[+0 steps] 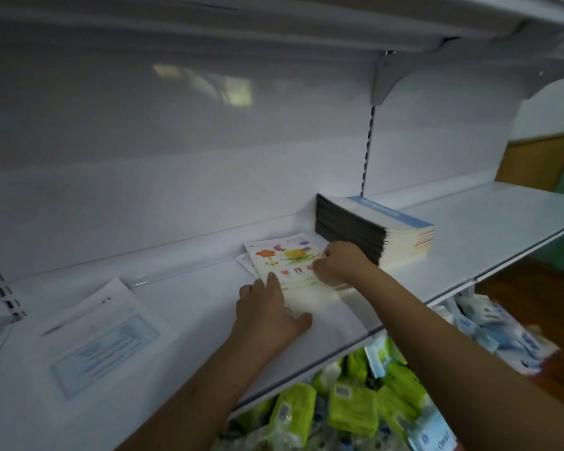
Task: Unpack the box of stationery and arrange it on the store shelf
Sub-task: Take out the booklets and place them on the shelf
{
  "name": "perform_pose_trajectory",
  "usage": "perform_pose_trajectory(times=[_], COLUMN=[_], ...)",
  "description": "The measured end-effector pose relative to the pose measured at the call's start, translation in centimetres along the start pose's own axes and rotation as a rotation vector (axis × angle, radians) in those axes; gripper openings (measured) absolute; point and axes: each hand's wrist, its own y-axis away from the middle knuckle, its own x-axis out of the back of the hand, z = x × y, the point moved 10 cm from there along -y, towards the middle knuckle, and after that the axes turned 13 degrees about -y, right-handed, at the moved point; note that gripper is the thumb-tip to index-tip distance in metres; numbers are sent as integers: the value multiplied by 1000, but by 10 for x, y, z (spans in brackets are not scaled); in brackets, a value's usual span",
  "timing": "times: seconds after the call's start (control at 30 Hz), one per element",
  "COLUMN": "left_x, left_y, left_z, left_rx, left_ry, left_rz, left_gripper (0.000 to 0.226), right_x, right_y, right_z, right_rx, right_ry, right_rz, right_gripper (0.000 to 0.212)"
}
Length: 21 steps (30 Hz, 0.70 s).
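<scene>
A person's left hand [267,315] lies spread and flat on the near-left edge of the flower-printed booklets [287,262] on the white shelf [192,307]; the right hand [337,265], fingers curled, seems to pinch their right edge. Just beyond the booklets to the right stands the taller notebook stack [375,229]; the booklets' long axis runs toward the back panel [176,157], so squaring them likely means sliding back and right.

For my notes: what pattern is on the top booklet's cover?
Colourful flowers on white, red characters below; booklet, head view.
</scene>
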Motion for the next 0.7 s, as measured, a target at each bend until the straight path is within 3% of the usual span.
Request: perform_pose_trajectory(times=[0.13, 0.27, 0.4, 0.53, 0.7], left_x=[3, 3, 3, -3, 4], left_y=[-13, -13, -18, -29, -39], left_z=[-8, 2, -9, -13, 5], left_rx=[-71, -170, -66, -82, -239], left_ry=[207, 94, -90, -142, 60], left_rz=[7, 13, 107, 38, 74], left_gripper=[58, 56, 76, 90, 79], right_x=[16, 14, 0, -3, 18], right_y=[-5, -8, 6, 49, 56], right_z=[18, -3, -15, 1, 10], right_rx=[-34, 43, 174, 405, 496], right_ry=[10, -79, -54, 130, 172], right_rz=[20, 3, -98, -98, 8], right_gripper=[24, 19, 59, 92, 68])
